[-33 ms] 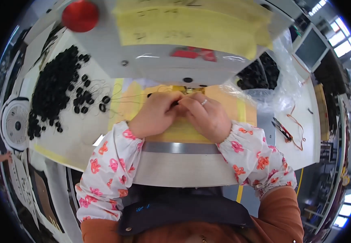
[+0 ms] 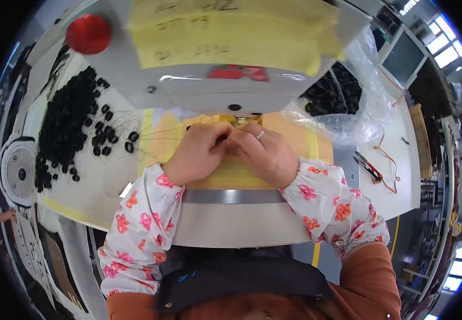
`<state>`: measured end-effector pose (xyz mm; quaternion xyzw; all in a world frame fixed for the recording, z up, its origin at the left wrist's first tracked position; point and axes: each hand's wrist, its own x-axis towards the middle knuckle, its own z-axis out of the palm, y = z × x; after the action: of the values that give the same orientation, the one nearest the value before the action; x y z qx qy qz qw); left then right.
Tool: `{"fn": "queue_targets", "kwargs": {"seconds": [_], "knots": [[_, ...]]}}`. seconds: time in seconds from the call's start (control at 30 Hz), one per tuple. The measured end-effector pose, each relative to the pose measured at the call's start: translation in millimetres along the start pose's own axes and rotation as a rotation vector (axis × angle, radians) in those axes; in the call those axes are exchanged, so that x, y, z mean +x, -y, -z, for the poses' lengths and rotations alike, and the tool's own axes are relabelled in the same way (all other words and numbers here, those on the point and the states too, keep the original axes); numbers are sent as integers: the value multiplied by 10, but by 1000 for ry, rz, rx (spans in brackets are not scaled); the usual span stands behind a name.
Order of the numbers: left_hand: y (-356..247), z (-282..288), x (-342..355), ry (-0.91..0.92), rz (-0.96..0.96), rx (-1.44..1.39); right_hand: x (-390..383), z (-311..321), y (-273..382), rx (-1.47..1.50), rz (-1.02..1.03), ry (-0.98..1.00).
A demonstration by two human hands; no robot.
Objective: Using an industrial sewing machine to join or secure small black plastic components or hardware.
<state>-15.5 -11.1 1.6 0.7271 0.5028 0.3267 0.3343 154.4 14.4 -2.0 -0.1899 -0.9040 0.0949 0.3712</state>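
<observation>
Under the head of a white sewing machine (image 2: 188, 93), my left hand (image 2: 196, 152) and my right hand (image 2: 268, 152) meet with fingertips pinched together. Something small and dark shows between the fingers, too hidden to name. A ring is on one finger of my right hand. Both hands rest over a yellow-taped work plate (image 2: 231, 178), just in front of the machine's brass-coloured foot area (image 2: 240, 120). Thin dark threads (image 2: 161, 138) run from my left hand toward several small black oval pieces (image 2: 103, 140) on the left.
A large heap of black pieces (image 2: 65, 128) covers the left tabletop. At right stand a clear plastic bag (image 2: 367, 120) and black pieces (image 2: 335, 93). Thread snips (image 2: 368, 167) lie beside an orange cord (image 2: 396, 178). A white fan (image 2: 20, 170) is at far left.
The whole view has shifted slightly, with the machine head sitting a little farther left. My hands stay pinched together at the same spot under it.
</observation>
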Motion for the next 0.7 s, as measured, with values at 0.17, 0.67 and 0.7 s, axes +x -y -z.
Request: {"fn": "queue_targets", "kwargs": {"seconds": [0.17,0.67,0.7], "knots": [[-63,-78,-12,-27,121,-144,-65,35,-26,232,-251,-25],[-41,-97,133,-152,195,157,-20,25,-204,257,-581,-146],[-78,-79,136,-117,267,200,-13,30,-214,227,-588,-161]]}}
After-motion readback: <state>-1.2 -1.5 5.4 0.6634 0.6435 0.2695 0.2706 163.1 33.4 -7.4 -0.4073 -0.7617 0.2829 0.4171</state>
